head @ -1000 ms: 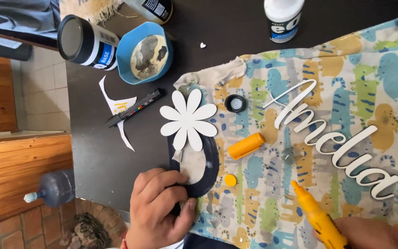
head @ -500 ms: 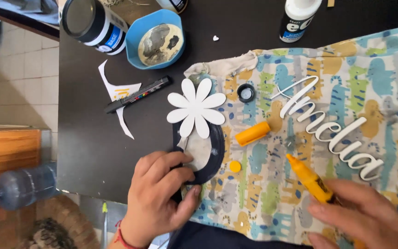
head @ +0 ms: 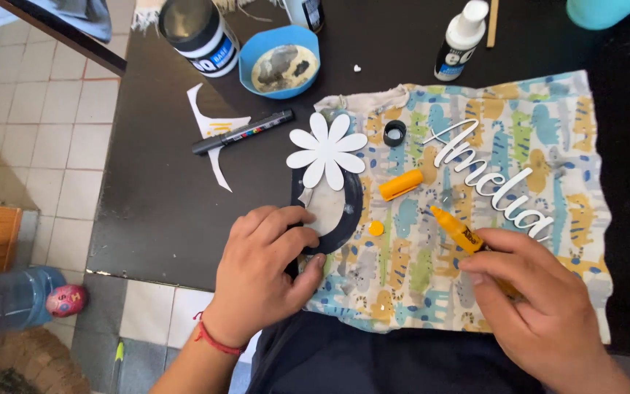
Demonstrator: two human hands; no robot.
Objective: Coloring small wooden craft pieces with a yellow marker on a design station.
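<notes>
Pressing the dark ring below the white flower, left hand lies spread; right hand fingers grip a yellow marker (cap off, ring apparently unpainted).

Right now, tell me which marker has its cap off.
The yellow marker in the right hand: its tip is bare, and its cap lies apart on the patterned cloth. The black marker on the table is capped.

White flower, yellow marker, animal-print cloth
</notes>
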